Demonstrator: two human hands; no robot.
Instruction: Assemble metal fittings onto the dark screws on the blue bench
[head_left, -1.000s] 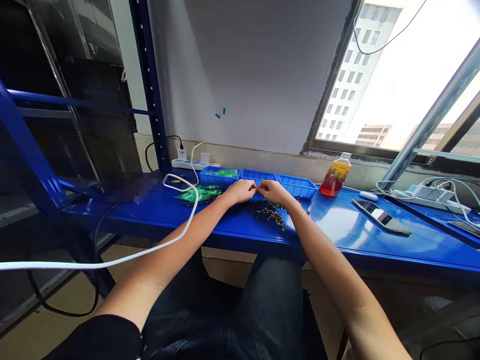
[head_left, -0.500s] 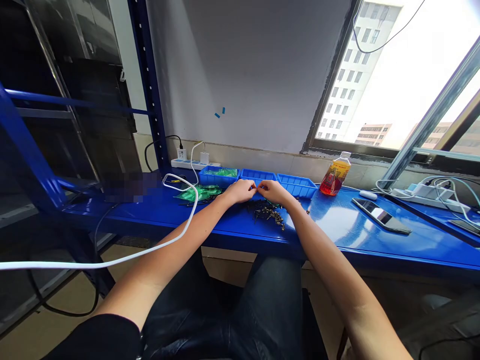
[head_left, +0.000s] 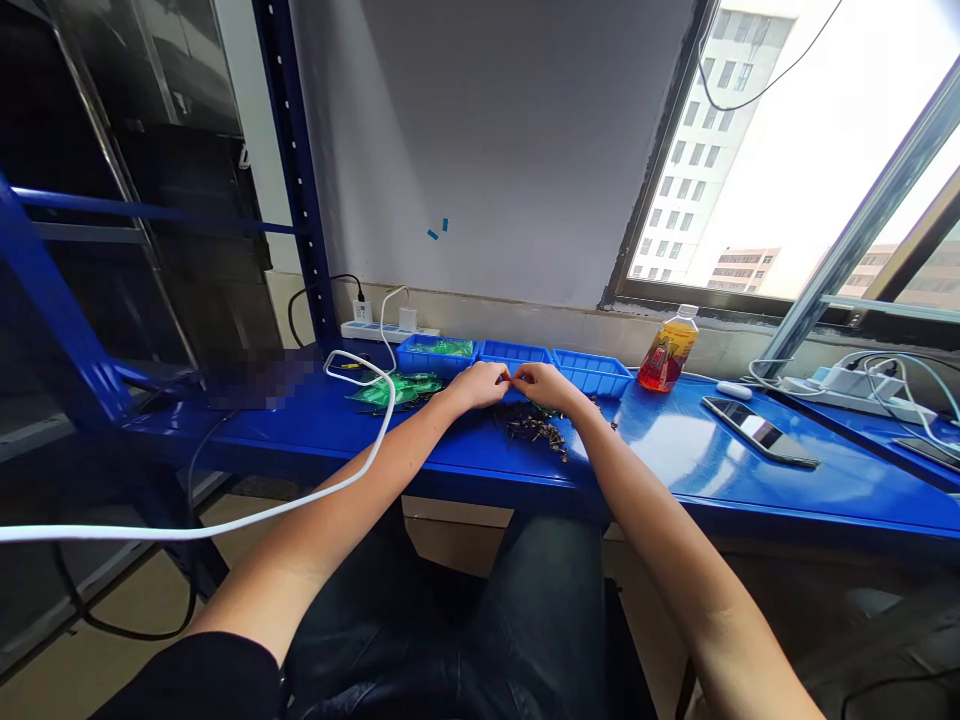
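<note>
Head view shows the left hand (head_left: 475,386) and right hand (head_left: 545,384) meeting fingertip to fingertip over the glossy blue metal bench (head_left: 675,450), pinched on something too small to identify. Just beside them lies a heap of small dark metal screws (head_left: 536,430): light, stiff, prone to slipping, best pinched by the shank.

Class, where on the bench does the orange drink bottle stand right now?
In the head view, the bottle stands upright at the back of the blue bench, right of the blue trays, below the window.
</note>
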